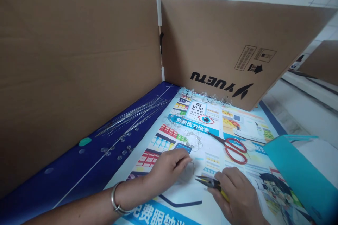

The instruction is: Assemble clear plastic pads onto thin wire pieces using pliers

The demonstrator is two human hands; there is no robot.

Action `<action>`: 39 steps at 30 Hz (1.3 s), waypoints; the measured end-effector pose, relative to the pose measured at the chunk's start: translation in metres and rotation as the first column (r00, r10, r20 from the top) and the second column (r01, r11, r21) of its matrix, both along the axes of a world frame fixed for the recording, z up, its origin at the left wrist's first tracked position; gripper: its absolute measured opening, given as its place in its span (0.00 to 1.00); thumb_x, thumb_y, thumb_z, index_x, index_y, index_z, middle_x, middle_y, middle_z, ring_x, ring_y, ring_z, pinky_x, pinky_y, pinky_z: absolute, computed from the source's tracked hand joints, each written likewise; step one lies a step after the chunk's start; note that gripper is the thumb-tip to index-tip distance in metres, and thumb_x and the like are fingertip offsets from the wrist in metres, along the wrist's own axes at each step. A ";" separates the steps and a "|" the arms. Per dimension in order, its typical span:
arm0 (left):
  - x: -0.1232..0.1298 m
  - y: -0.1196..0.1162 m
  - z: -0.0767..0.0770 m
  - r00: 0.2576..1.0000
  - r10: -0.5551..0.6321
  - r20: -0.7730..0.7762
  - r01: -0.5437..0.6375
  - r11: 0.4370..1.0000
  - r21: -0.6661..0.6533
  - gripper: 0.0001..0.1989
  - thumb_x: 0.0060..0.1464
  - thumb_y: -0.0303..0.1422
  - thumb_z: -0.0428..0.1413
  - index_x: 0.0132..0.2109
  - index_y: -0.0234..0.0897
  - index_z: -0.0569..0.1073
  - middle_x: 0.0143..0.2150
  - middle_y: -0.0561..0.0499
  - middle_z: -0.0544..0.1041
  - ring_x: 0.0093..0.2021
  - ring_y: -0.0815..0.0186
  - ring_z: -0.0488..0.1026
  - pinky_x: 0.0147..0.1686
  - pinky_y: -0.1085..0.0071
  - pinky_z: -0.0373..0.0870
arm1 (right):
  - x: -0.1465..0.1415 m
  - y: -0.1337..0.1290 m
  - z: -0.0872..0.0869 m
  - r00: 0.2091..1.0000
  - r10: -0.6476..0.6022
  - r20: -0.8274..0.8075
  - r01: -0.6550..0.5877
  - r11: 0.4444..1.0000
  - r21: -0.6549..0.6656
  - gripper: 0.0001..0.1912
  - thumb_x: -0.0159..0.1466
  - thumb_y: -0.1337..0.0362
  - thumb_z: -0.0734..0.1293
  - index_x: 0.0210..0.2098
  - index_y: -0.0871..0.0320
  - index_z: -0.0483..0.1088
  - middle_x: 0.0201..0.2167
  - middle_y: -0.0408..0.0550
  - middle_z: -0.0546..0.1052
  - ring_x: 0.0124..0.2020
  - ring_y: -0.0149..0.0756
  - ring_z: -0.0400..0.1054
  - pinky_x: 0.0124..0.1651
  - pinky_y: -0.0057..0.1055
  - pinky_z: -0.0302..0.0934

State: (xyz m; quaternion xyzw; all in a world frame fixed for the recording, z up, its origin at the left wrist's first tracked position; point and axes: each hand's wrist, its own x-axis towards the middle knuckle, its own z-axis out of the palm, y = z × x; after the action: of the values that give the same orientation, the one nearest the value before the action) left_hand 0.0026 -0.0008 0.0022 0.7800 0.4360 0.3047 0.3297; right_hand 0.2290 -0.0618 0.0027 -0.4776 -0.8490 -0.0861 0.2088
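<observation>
My left hand point(169, 167) pinches a thin bent wire point(193, 167) between its fingertips, resting on a printed paper poster point(211, 161). My right hand point(235, 197) grips yellow-handled needle-nose pliers point(208, 182), whose black jaws point left at the wire, just apart from it. Above my hands, a tangle of wire strung with clear beads point(192, 139) lies on the poster. Red-handled scissors point(233, 150) lie to the right of the tangle. A metal bangle point(116, 198) circles my left wrist.
Loose clear beads point(116, 148) and a bundle of straight thin wires point(134, 116) lie on a dark blue board point(58, 172) at left. Upright cardboard panels point(79, 59) stand along the left and back. A teal folder point(298, 168) sits at right.
</observation>
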 end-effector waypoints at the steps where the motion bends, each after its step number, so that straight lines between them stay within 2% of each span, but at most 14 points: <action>1: 0.000 0.000 -0.001 1.000 -0.004 -0.016 0.005 1.000 0.019 0.12 0.59 0.32 0.47 0.30 0.35 0.69 0.27 0.52 0.71 0.28 0.69 0.66 0.29 0.75 0.60 | 0.001 0.000 -0.001 1.000 -0.015 -0.009 0.015 1.000 -0.013 0.10 0.63 0.58 0.60 0.37 0.58 0.65 0.30 0.49 0.66 0.33 0.38 0.59 0.35 0.32 0.50; 5: 0.000 -0.002 -0.003 0.998 -0.031 -0.046 0.034 0.997 0.071 0.11 0.59 0.32 0.47 0.31 0.35 0.69 0.28 0.52 0.72 0.29 0.69 0.67 0.31 0.75 0.60 | 0.001 0.003 -0.007 0.997 -0.072 0.004 0.072 0.995 -0.072 0.10 0.63 0.56 0.60 0.35 0.57 0.65 0.30 0.47 0.65 0.33 0.37 0.58 0.34 0.32 0.50; 13: 0.000 -0.002 -0.002 0.999 -0.040 -0.034 0.043 0.995 0.090 0.11 0.60 0.32 0.46 0.31 0.36 0.69 0.28 0.52 0.72 0.29 0.68 0.67 0.31 0.74 0.60 | -0.001 0.002 -0.013 0.994 -0.082 0.068 0.090 0.990 -0.108 0.10 0.62 0.56 0.61 0.30 0.55 0.64 0.28 0.45 0.65 0.31 0.36 0.58 0.33 0.32 0.49; 19: 0.000 0.000 -0.003 0.995 0.011 -0.095 -0.005 0.998 0.057 0.12 0.59 0.33 0.47 0.29 0.36 0.69 0.26 0.53 0.71 0.27 0.69 0.66 0.28 0.75 0.59 | 0.002 0.003 -0.014 0.996 -0.086 -0.023 0.083 0.988 -0.130 0.09 0.63 0.57 0.60 0.36 0.56 0.64 0.31 0.47 0.66 0.33 0.36 0.61 0.35 0.32 0.53; 22: 0.001 0.000 -0.005 0.994 -0.007 -0.113 0.014 0.998 0.069 0.12 0.58 0.32 0.47 0.29 0.36 0.69 0.26 0.53 0.71 0.27 0.69 0.66 0.27 0.76 0.58 | 0.003 0.004 -0.016 0.990 -0.118 -0.081 0.103 0.981 -0.163 0.10 0.64 0.57 0.59 0.39 0.56 0.64 0.32 0.47 0.67 0.34 0.36 0.61 0.34 0.31 0.55; 33: 0.003 -0.004 -0.006 0.993 -0.049 -0.110 0.065 0.986 0.155 0.12 0.60 0.33 0.45 0.32 0.36 0.70 0.27 0.51 0.72 0.29 0.68 0.68 0.30 0.74 0.60 | 0.001 0.002 -0.013 0.984 -0.136 -0.116 0.104 0.962 -0.253 0.09 0.64 0.56 0.59 0.37 0.54 0.65 0.32 0.46 0.67 0.34 0.35 0.62 0.35 0.31 0.56; 39: 0.003 -0.005 -0.008 0.994 -0.070 -0.078 0.081 0.984 0.156 0.11 0.60 0.32 0.46 0.34 0.36 0.71 0.28 0.51 0.73 0.30 0.67 0.69 0.31 0.74 0.62 | 0.001 0.001 -0.017 0.981 -0.161 -0.106 0.125 0.951 -0.284 0.09 0.63 0.56 0.60 0.35 0.54 0.66 0.31 0.45 0.67 0.34 0.35 0.62 0.35 0.31 0.56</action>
State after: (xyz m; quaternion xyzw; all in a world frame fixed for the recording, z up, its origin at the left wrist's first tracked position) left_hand 0.0061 -0.0060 -0.0054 0.8304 0.3920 0.2972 0.2617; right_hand 0.2302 -0.0604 -0.0145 -0.5669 -0.8007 0.0488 0.1873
